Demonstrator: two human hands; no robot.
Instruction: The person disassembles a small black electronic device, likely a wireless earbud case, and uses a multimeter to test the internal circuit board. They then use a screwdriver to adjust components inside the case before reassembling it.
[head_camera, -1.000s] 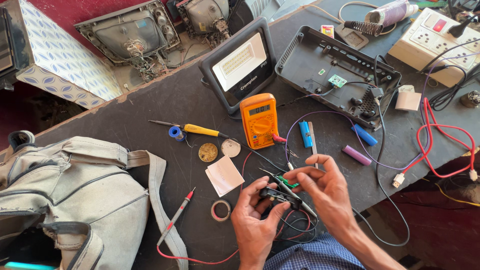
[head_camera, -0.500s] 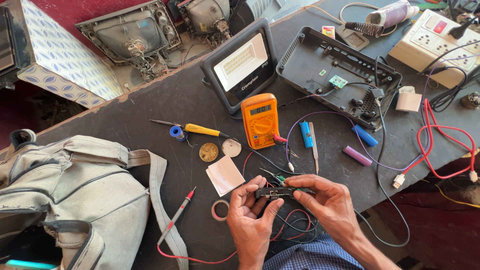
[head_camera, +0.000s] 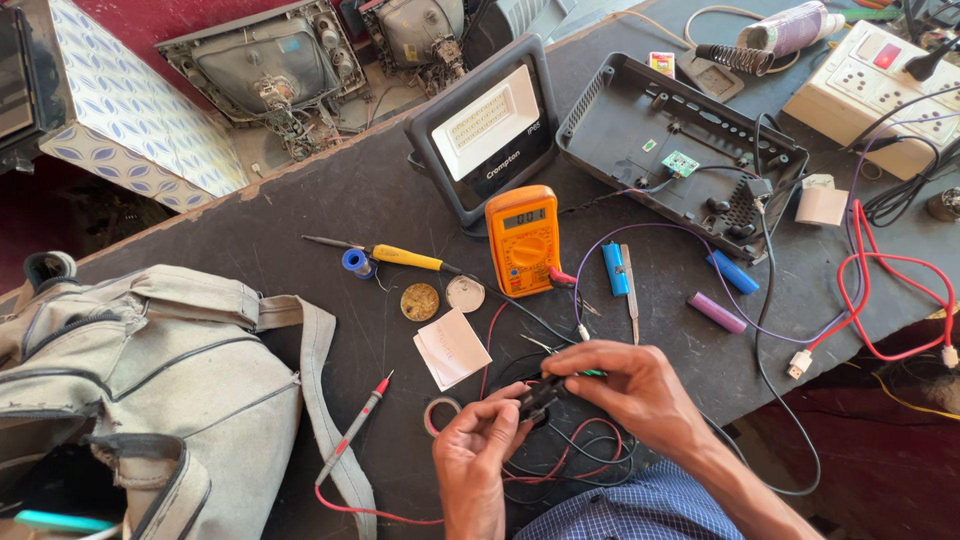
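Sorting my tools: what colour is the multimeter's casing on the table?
Orange, with a dark dial: the multimeter shows best in the head view.

Both hands on small black part over dark workbench (head_camera: 300, 210).
L hand (head_camera: 478, 455) & R hand (head_camera: 630, 390) pinch black part (head_camera: 538, 397) w/ wires; orange meter (head_camera: 523, 240), floodlight (head_camera: 490, 125), grey bag (head_camera: 150, 380) nearby.

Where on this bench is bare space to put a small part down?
Bare top lies between the bag and the floodlight, above the screwdriver. A smaller patch sits right of the purple cell. Around both hands and below the multimeter, wires and parts crowd.
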